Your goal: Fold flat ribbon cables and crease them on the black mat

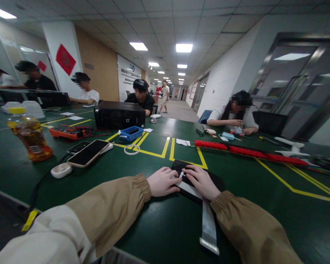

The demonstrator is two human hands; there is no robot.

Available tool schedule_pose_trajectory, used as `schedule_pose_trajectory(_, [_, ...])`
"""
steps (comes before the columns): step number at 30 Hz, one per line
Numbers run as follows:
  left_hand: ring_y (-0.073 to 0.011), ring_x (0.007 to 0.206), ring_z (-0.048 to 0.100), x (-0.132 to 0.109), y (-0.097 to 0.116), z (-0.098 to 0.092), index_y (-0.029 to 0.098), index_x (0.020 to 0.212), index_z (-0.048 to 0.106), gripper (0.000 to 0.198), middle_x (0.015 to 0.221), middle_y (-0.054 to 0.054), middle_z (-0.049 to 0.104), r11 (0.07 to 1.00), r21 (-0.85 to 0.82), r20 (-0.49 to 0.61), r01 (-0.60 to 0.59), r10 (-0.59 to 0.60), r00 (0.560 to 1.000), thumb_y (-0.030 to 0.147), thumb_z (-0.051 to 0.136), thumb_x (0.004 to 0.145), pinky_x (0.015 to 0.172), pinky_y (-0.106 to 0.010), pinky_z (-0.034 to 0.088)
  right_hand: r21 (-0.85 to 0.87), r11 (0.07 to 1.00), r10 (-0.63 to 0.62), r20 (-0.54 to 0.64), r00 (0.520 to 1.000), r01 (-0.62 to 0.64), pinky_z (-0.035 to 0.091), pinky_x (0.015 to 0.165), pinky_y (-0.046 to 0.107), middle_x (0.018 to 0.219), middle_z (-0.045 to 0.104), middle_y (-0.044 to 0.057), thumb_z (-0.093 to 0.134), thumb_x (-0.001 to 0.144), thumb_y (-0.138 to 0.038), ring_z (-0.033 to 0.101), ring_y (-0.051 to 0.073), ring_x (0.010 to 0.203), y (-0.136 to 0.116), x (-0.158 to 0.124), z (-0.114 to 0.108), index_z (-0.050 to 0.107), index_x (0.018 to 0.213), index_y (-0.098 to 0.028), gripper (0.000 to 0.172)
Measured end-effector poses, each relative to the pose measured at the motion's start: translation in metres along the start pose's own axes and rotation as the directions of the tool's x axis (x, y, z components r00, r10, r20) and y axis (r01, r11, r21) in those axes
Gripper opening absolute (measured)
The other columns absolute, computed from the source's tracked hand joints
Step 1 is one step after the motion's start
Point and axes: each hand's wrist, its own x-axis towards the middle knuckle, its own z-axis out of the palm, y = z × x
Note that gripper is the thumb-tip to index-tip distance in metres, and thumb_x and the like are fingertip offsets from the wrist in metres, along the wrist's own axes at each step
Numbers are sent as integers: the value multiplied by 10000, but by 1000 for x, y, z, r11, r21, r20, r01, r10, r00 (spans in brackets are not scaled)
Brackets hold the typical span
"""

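Observation:
A thin black panel (216, 179) lies on the green table in front of me. A wide grey-white flat ribbon cable (209, 223) runs from it toward my side and ends in a metallic edge. My left hand (165, 182) rests over the panel's left part, fingers stretched out and touching its surface. From the other side my right hand (202, 181) lies across the panel, fingers extended and pressing down. Between the fingertips shows a short white strip (181, 173). What lies under the fingers is hidden.
To the left are a phone (88, 153), a drink bottle (31, 135) and an orange multimeter (67, 132). A tape roll (132, 149), a blue tray (131, 133) and a black case (119, 115) stand ahead. A red cable bundle (247, 152) stretches rightward. Several people sit around.

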Motion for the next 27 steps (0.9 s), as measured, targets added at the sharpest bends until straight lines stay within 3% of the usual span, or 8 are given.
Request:
schedule_pose_trajectory(7, [-181,955,523,-1,-3,-1,227,1149,525,320,1081,-51,541,998,-56,29,16,-14,999,407,432,901,835,-307,405,35,999,11,-60,998,-9,361,961,407,1175,519,70,326,920,-348,433,209,1129,6,0,2,618,1103,-215,369])
schedule_pose_trajectory(14, [-164,1017,542,-2,-5,0,212,1104,550,249,1145,-41,570,988,-150,23,-36,40,999,315,435,908,893,-288,405,22,986,169,-173,970,-167,400,898,379,1070,562,74,420,854,-321,496,212,1008,32,-1,4,616,1055,-181,314])
schedule_pose_trajectory(19, [-154,1058,540,-3,-5,-2,213,1087,559,237,1139,-31,600,977,-193,-1,-88,90,996,252,469,872,930,-285,394,-51,953,290,-141,946,-300,409,870,383,1056,572,68,475,827,-360,515,221,978,43,-5,0,636,1000,-190,291])
schedule_pose_trajectory(27, [-144,1001,562,-4,-2,-3,207,1026,591,214,1088,-15,627,968,-175,-30,-178,175,984,231,452,865,865,-278,410,34,950,312,-47,949,-311,407,878,376,1058,577,54,486,817,-433,526,218,987,46,-5,-8,634,1018,-200,341])
